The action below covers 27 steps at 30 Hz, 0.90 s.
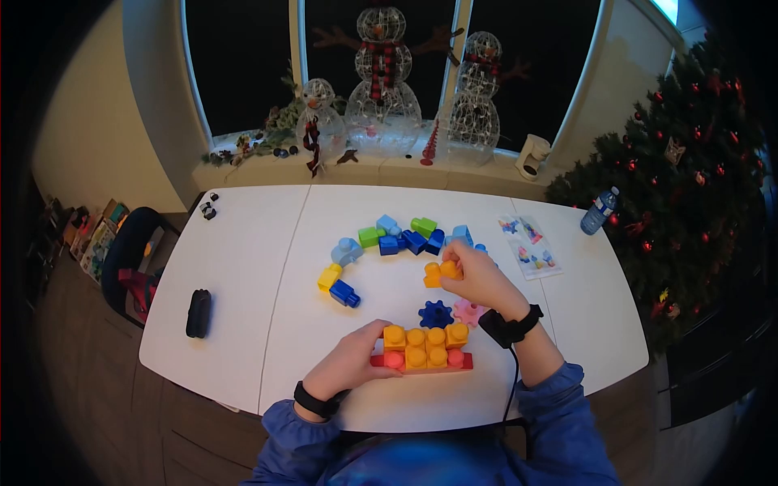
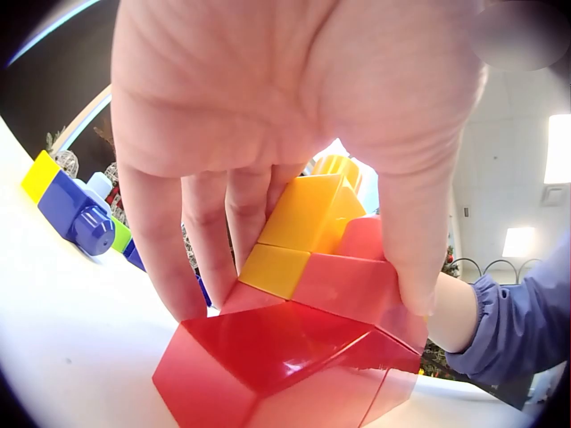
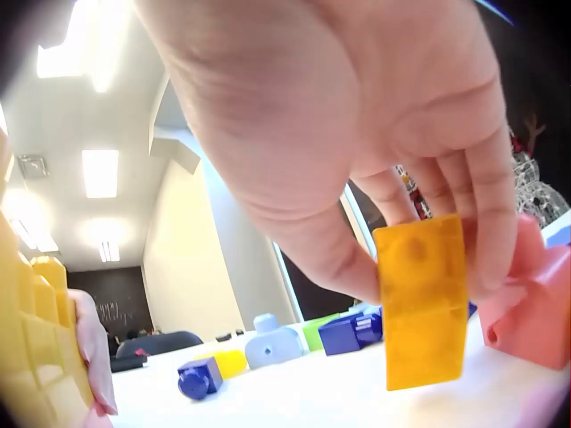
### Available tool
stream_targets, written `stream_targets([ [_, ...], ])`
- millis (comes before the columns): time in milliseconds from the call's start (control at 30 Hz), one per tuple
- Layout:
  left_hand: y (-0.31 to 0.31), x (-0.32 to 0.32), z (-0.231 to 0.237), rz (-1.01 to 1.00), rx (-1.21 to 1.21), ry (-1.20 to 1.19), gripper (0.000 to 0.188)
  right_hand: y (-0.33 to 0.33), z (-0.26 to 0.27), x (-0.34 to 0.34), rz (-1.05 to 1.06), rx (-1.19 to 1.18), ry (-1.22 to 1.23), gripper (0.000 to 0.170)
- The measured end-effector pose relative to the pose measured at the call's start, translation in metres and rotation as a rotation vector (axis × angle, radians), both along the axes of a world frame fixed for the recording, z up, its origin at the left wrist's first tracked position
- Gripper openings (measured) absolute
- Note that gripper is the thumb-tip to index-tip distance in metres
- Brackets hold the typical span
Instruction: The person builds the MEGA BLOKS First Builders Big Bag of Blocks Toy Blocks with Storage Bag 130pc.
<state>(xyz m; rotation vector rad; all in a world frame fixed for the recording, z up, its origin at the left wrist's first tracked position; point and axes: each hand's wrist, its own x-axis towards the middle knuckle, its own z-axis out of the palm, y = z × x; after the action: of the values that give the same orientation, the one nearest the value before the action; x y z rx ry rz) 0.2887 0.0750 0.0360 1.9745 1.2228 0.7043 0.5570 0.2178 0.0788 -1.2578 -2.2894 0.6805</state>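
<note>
Right hand (image 1: 478, 279) pinches orange block (image 1: 442, 274) above table (image 1: 223, 283); left hand (image 1: 350, 362) grips brick stack (image 1: 425, 348)'s left end.

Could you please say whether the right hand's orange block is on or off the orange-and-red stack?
Off. The right hand holds the orange block away from the stack, with the blue gear showing between them.
</note>
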Motion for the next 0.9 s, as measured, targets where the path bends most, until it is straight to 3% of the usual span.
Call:
stream_targets([
  [133,0.000,0.000,0.002,0.014,-0.070,0.012,0.078,-0.052,0.033,0.006,0.113,-0.267,0.275,0.043],
  [167,-0.001,0.001,0.003,0.014,-0.074,0.009,0.078,-0.058,0.021,0.009,0.215,-0.185,0.336,0.044],
  [267,0.000,0.000,0.000,0.013,-0.077,0.006,0.077,-0.074,0.010,0.006,0.327,-0.059,0.327,0.040],
  [400,-0.001,0.001,0.001,0.015,-0.081,-0.002,0.076,-0.088,0.000,0.002,0.284,-0.033,0.204,0.030],
  [900,0.000,0.000,-0.002,0.008,-0.060,-0.046,0.075,-0.096,-0.013,-0.005,0.235,0.053,0.177,0.029],
])
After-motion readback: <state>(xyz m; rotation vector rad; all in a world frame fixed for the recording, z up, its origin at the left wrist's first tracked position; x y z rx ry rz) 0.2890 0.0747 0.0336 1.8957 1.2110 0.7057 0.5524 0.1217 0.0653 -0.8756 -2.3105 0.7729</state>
